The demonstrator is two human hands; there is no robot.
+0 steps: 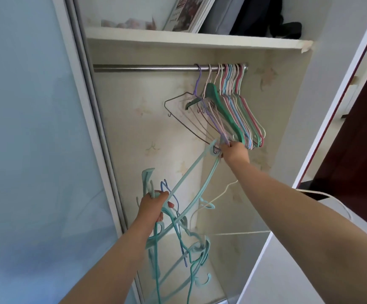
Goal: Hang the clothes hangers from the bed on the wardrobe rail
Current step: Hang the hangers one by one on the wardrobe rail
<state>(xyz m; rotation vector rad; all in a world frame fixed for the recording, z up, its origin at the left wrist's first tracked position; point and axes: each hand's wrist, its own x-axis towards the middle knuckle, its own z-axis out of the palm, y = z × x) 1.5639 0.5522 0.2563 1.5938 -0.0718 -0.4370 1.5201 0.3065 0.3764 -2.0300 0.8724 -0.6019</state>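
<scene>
A steel wardrobe rail (pixel 145 68) runs across the open wardrobe. Several coloured hangers (pixel 233 106) hang bunched at its right end. My left hand (pixel 154 205) grips a tangled bundle of teal and blue hangers (pixel 178 244) low in front of the wardrobe. My right hand (pixel 235 151) reaches up under the hanging group. It holds the end of one light teal hanger (pixel 191 174), which slants down toward the bundle, and its fingers also touch the lower ends of the hanging ones.
A white shelf (pixel 189 39) above the rail carries a framed picture (pixel 189 14) and dark folded items (pixel 266 16). A blue sliding door (pixel 35 139) stands at the left, a white wardrobe side panel (pixel 331 106) at the right. A white cord (pixel 239 233) crosses the lower compartment.
</scene>
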